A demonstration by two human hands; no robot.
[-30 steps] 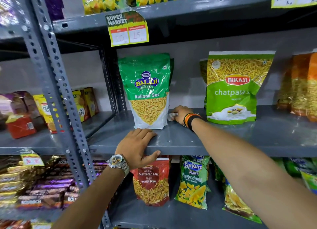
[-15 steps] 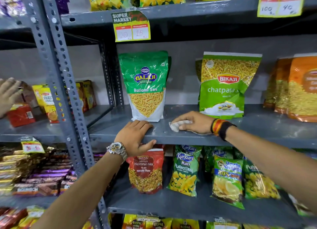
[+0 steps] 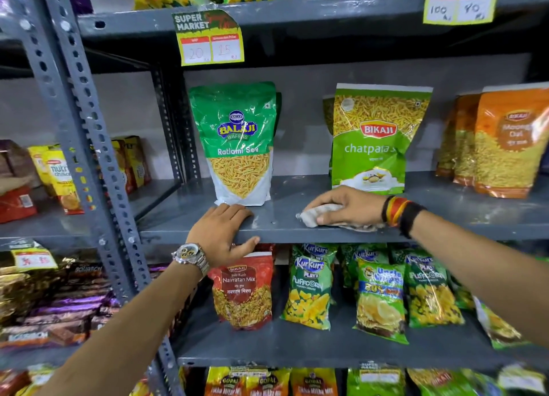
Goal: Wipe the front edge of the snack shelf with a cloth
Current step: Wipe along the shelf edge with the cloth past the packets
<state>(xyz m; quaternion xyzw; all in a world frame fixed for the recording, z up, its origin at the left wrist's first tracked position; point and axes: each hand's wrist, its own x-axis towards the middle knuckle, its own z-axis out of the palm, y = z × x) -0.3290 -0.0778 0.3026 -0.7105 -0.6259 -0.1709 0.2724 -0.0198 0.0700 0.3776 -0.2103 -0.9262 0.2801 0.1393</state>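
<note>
The grey metal snack shelf (image 3: 279, 217) runs across the middle of the head view. My right hand (image 3: 347, 205) presses a crumpled white cloth (image 3: 312, 217) flat on the shelf near its front edge, in front of the green Bikaji pouch (image 3: 374, 140). My left hand (image 3: 222, 232) grips the shelf's front lip, fingers on top and thumb underneath, just in front of the green Balaji Ratlami Sev pouch (image 3: 237, 140). Part of the cloth is hidden under my right palm.
Orange snack packs (image 3: 505, 140) stand at the right of the same shelf. Kurkure and Navratan Mix bags (image 3: 312, 285) hang close below the front edge. A perforated grey upright (image 3: 89, 146) stands left. Another person's hand (image 3: 12, 183) shows at the far left.
My right hand has drawn the cloth from beside the Balaji pouch at the back toward the front edge and to the right. My left hand has kept its grip on the shelf lip.
</note>
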